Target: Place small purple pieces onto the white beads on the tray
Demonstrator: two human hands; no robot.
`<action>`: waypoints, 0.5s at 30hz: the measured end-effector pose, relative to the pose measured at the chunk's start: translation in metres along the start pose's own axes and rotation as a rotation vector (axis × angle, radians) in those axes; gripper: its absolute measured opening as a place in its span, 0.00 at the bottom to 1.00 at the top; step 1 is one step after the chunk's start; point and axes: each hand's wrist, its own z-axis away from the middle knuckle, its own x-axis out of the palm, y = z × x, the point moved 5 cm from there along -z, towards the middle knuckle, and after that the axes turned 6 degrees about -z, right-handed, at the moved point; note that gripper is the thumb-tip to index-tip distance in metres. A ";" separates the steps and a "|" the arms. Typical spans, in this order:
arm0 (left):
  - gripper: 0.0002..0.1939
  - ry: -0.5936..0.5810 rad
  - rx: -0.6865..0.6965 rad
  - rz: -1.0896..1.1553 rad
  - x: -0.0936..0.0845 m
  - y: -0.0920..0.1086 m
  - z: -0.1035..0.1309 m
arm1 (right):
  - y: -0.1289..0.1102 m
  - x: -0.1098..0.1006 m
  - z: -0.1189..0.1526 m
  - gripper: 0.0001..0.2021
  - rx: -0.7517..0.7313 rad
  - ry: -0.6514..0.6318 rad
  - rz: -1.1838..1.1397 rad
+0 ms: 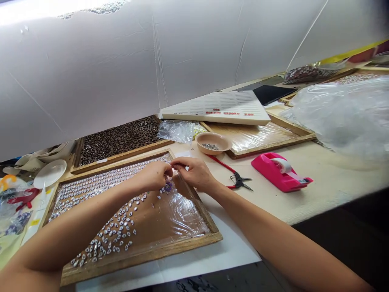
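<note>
My left hand (154,176) and my right hand (194,172) meet above the far right corner of a wooden-framed tray (146,255). Fingertips on both are pinched together, almost touching; whatever lies between them is too small to make out. Just below the left fingers sits a small purple cluster (167,187). Small white, eye-shaped pieces with dark centres (118,231) cover the tray's left and far parts, in rows at the back and scattered nearer me. Shiny clear film (185,215) stretches over the tray's brown right side.
Right of the tray lie red-handled pliers (238,181) and a pink tape dispenser (279,172). A bowl of small pieces (213,144) stands behind my right hand. Farther back are a tray of dark beads (118,140), a white board (215,108) and a plastic bag (349,117).
</note>
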 end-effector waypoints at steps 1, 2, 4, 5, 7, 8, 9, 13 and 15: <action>0.11 0.001 0.018 0.003 0.000 0.002 -0.002 | 0.000 -0.002 0.000 0.11 0.006 0.021 0.000; 0.11 0.004 0.031 0.007 -0.001 0.004 -0.004 | 0.000 -0.003 -0.001 0.11 0.010 0.036 -0.003; 0.11 0.025 0.041 0.014 -0.001 0.006 -0.008 | 0.000 -0.005 -0.001 0.11 0.008 0.043 -0.013; 0.12 0.044 0.041 0.021 -0.002 0.006 -0.009 | 0.000 -0.005 -0.001 0.12 0.003 0.039 -0.019; 0.13 0.092 0.043 0.044 -0.003 0.006 -0.012 | 0.000 -0.005 -0.001 0.12 -0.015 0.029 -0.028; 0.13 0.116 0.048 0.056 -0.004 0.006 -0.012 | 0.000 -0.005 -0.001 0.13 -0.025 0.027 -0.031; 0.13 0.135 0.054 0.065 -0.004 0.006 -0.012 | 0.000 -0.004 -0.001 0.12 -0.034 0.027 -0.032; 0.12 0.143 0.062 0.089 -0.004 0.005 -0.004 | 0.002 -0.004 -0.001 0.11 -0.045 0.045 -0.033; 0.12 0.114 0.046 0.130 -0.002 0.003 0.005 | 0.003 -0.004 0.000 0.10 -0.040 0.056 -0.030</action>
